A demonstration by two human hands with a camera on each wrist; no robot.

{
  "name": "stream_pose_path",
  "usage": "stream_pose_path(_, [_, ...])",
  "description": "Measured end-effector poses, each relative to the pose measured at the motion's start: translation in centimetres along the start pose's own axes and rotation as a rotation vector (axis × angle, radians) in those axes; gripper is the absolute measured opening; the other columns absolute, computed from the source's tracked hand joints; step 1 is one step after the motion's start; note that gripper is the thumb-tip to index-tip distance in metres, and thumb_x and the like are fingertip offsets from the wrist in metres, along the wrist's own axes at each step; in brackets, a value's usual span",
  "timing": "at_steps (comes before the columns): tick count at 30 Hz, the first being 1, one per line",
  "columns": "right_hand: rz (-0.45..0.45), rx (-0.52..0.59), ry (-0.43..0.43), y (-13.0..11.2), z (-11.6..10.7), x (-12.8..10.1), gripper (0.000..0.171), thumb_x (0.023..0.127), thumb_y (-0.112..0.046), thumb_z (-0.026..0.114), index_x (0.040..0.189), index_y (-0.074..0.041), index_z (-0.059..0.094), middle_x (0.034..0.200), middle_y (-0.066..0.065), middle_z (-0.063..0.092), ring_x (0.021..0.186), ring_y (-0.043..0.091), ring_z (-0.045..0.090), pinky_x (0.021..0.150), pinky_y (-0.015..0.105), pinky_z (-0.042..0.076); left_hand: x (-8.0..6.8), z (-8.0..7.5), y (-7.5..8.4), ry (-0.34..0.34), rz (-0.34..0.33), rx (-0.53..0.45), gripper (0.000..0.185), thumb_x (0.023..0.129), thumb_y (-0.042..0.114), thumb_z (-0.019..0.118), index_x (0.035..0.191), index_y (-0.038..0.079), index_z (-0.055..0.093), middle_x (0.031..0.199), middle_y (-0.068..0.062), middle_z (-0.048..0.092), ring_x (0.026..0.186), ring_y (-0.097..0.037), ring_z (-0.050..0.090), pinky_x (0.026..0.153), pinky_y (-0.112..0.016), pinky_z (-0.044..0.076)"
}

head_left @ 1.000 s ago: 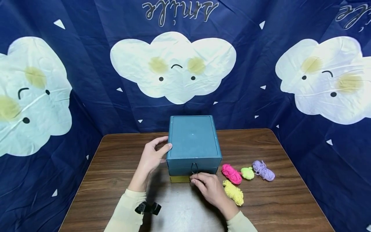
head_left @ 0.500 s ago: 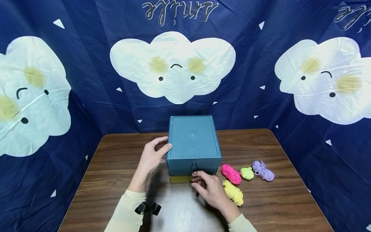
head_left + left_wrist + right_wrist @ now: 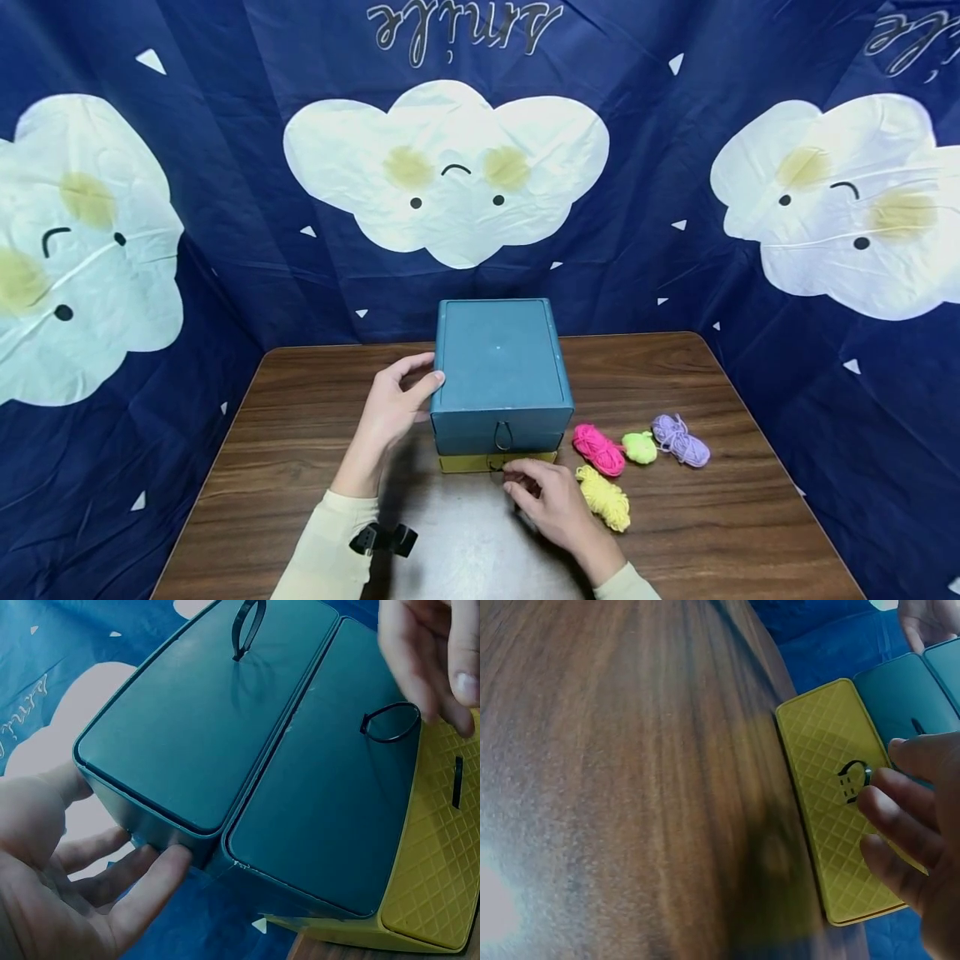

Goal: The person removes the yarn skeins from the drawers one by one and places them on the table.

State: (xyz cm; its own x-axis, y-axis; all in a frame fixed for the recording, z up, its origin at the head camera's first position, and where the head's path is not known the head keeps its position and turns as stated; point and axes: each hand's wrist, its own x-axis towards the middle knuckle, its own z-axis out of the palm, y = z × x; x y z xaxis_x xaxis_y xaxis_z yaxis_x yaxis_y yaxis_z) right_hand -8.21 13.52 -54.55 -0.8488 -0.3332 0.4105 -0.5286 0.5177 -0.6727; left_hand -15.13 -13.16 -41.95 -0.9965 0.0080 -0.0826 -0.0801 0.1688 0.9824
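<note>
A stack of small drawers stands on the table, with a teal upper drawer [image 3: 172,735], a teal lower drawer [image 3: 315,802] and a yellow drawer [image 3: 431,862] at the bottom. All three fronts look closed. My left hand [image 3: 392,404] rests against the left side of the teal casing [image 3: 498,354], its fingers extended along the wall. In front of the yellow drawer, my right hand [image 3: 551,500] has loosely bent, parted fingers. Its fingertips are close to the black loop pull [image 3: 868,776] on the quilted yellow front; none is hooked through it.
Right of the drawers lie yarn skeins: pink [image 3: 598,450], light green [image 3: 640,447], purple [image 3: 681,442] and yellow [image 3: 603,498]. The yellow skein sits just beside my right hand. A blue cloth [image 3: 645,275] with clouds hangs round the wooden table [image 3: 720,533].
My right hand has drawn slightly right and down from the yellow drawer's pull, its fingers loosening. The yellow front shows more fully now. My left hand and the drawers have stayed put.
</note>
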Motion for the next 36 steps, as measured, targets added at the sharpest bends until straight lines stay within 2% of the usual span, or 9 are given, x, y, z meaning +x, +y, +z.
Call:
stream_pose_path(3, [-0.019,-0.039,0.001,0.5,0.3,0.0,0.023,0.086,-0.014,0.082,0.109,-0.012,0.078,0.106,0.001,0.078,0.095,0.016,0.074,0.085,0.034,0.061,0.0,0.0,0.0,-0.002,-0.005,-0.002,0.049,0.097,0.031,0.073,0.142,0.013,0.061,0.138,-0.014,0.063,0.107,-0.023,0.068,0.074,-0.043,0.063])
stream_pose_path(6, [-0.011,-0.048,-0.011,1.0,0.6,0.0,0.022,0.088,-0.015,0.081,0.109,-0.012,0.079,0.107,0.002,0.078,0.097,0.018,0.075,0.087,0.036,0.061,0.0,0.0,0.0,0.0,-0.005,-0.008,0.049,0.097,0.03,0.073,0.142,0.013,0.061,0.138,-0.014,0.063,0.106,-0.023,0.069,0.074,-0.044,0.063])
stream_pose_path(13, [0.02,-0.086,-0.013,2.0,1.5,0.0,0.024,0.089,-0.018,0.08,0.113,-0.014,0.079,0.11,0.002,0.078,0.099,0.021,0.075,0.086,0.038,0.061,-0.1,0.0,0.1,0.006,-0.005,-0.006,0.048,0.097,0.031,0.073,0.141,0.014,0.062,0.137,-0.014,0.063,0.107,-0.023,0.069,0.075,-0.045,0.063])
stream_pose_path(20, [0.013,-0.09,0.007,2.4,2.1,0.4,0.024,0.088,-0.017,0.081,0.112,-0.016,0.08,0.108,0.0,0.079,0.096,0.019,0.076,0.084,0.036,0.061,-0.1,0.1,0.1,0.006,-0.006,-0.012,0.049,0.097,0.031,0.073,0.141,0.014,0.062,0.136,-0.015,0.064,0.104,-0.022,0.07,0.075,-0.045,0.063])
stream_pose_path(29, [0.018,-0.082,-0.019,2.5,2.2,0.5,0.01,0.088,-0.017,0.08,0.098,-0.021,0.081,0.098,-0.008,0.079,0.09,0.011,0.075,0.081,0.031,0.061,-0.2,0.1,0.1,-0.001,-0.003,-0.012,0.049,0.097,0.029,0.073,0.141,0.013,0.061,0.137,-0.015,0.063,0.104,-0.024,0.07,0.075,-0.046,0.063])
stream_pose_path(36, [0.009,-0.1,-0.023,2.3,2.1,0.5,0.009,0.089,-0.018,0.081,0.096,-0.022,0.082,0.096,-0.008,0.078,0.088,0.01,0.074,0.079,0.03,0.061,-0.1,0.1,0.0,0.003,-0.003,-0.019,0.048,0.097,0.028,0.073,0.141,0.012,0.061,0.136,-0.016,0.063,0.104,-0.025,0.071,0.076,-0.047,0.063])
